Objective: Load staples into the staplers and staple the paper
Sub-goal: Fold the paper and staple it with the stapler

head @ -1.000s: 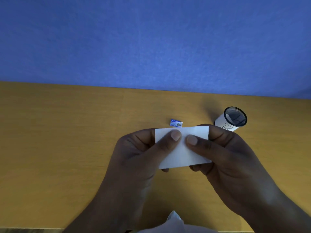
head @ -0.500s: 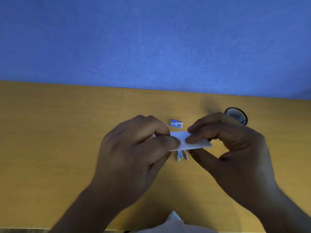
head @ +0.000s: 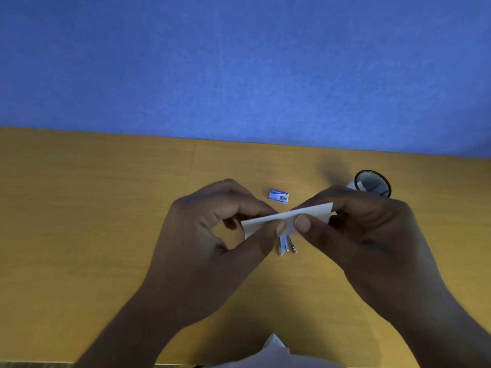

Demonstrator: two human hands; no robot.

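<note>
A small folded white paper [head: 313, 211] is held above the wooden table [head: 93, 221] between both hands. My left hand [head: 210, 240] pinches its left end, thumb in front. My right hand [head: 366, 235] pinches its right end, thumb on the near face. The paper lies nearly edge-on to me, tilted up to the right. Under it on the table lies a small metallic stapler [head: 285, 244], mostly hidden by my thumbs. A small blue staple box [head: 278, 196] lies just beyond the paper.
A black mesh cup [head: 373, 183] with a white label stands at the right, behind my right hand. A blue wall [head: 239, 62] rises behind the table. White fabric or paper [head: 273, 349] shows at the near edge, bottom centre.
The paper was face-on to me a second ago; both hands have turned it down to nearly edge-on, and the stapler beneath has come into view.
</note>
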